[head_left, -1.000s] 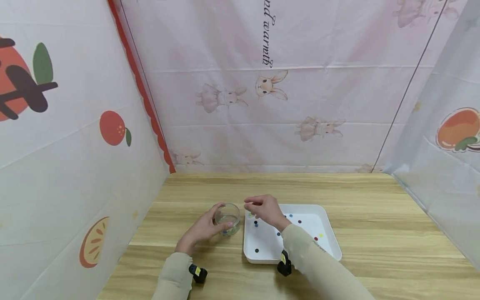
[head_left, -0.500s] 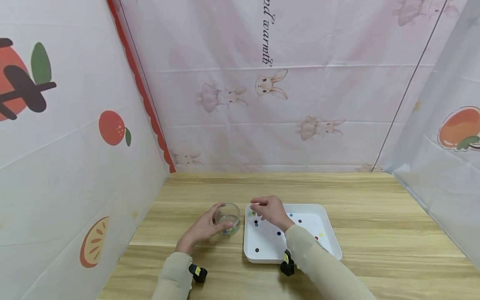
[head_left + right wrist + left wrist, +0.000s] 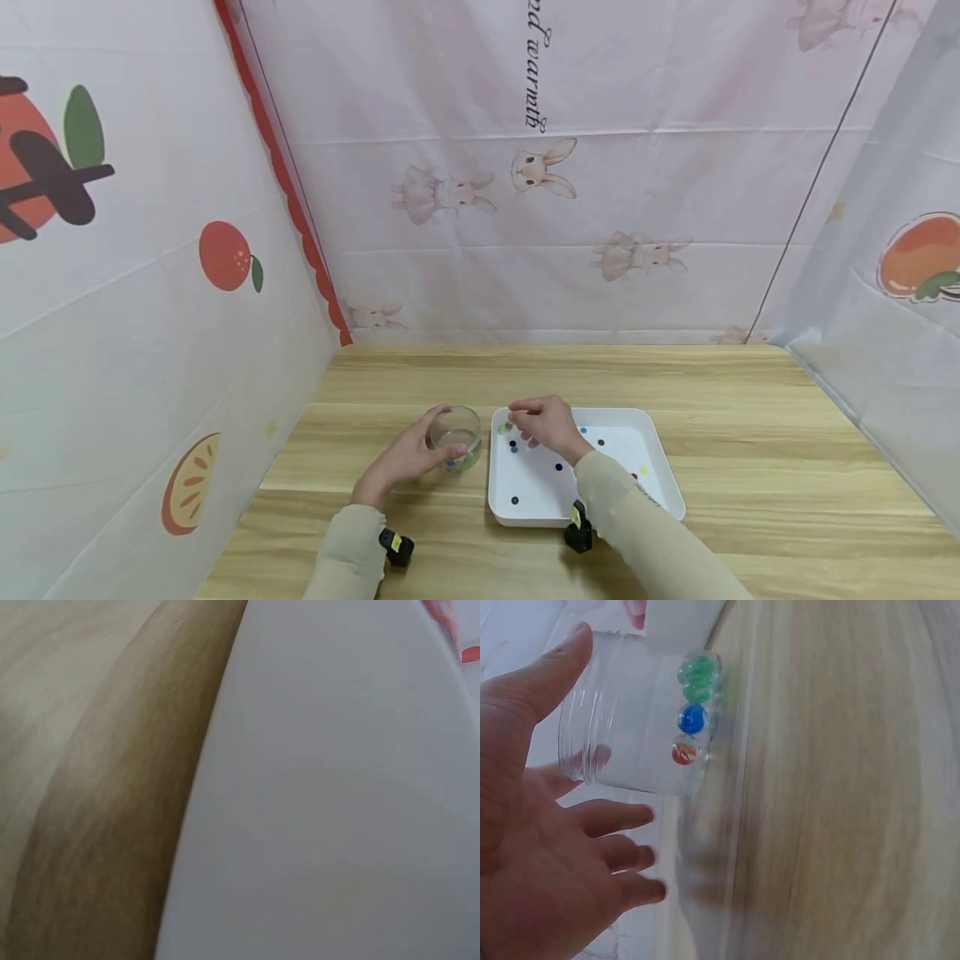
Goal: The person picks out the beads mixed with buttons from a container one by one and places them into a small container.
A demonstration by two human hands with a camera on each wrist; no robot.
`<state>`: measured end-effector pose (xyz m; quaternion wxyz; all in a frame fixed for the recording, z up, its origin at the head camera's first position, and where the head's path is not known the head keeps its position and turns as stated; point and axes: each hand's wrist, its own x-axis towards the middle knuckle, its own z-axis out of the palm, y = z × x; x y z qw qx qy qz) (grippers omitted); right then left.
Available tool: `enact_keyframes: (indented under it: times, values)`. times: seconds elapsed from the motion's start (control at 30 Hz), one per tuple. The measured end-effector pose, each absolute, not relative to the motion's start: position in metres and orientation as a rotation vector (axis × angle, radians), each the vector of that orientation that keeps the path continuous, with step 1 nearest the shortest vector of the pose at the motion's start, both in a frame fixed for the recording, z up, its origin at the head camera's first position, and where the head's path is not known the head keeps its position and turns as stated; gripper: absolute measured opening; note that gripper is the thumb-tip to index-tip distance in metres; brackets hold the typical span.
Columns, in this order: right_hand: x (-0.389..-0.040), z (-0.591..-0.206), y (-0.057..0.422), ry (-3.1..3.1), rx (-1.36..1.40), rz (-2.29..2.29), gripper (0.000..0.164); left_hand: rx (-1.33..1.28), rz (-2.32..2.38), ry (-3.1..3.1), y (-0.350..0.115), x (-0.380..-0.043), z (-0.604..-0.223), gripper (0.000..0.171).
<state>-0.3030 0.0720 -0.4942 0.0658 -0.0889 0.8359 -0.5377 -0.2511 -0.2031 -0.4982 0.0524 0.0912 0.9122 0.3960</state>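
My left hand (image 3: 408, 456) grips a clear jar (image 3: 456, 425) between thumb and index finger, left of a white tray (image 3: 540, 493). In the left wrist view, green marbles, a blue marble (image 3: 692, 718) and an orange-red marble (image 3: 684, 750) lie at the jar's bottom; the other fingers spread beneath it. Over the tray's far left part is my right hand (image 3: 553, 427), its index finger extended and nothing visible in its fingers. Close to its fingertips lies a yellow-green marble (image 3: 503, 428). The right wrist view shows mostly the tray's outer wall (image 3: 322, 795).
Several small marbles lie scattered in the tray, among them a dark marble (image 3: 515, 501), a navy marble (image 3: 558, 467) and a yellow marble (image 3: 643, 470). The wooden table (image 3: 765, 467) is bordered by printed curtains (image 3: 450, 292) at the back and sides.
My right hand has moved right, from beside the jar's rim to over the tray, and its fingers have loosened. My left hand and the jar stay in place.
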Motion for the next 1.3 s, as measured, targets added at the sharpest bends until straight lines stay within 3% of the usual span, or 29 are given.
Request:
enact_keyframes:
  times: [0.33,1.3]
  values:
    - [-0.301,-0.497,0.071,2.545,-0.269,-1.578,0.025,0.326,0.877,3.008,-0.200,-0.249,-0.492,0.086]
    - [-0.305,-0.509,0.065,2.552,-0.261,-1.472,0.021,0.370,0.931,3.012,-0.200,-0.252,-0.494,0.087]
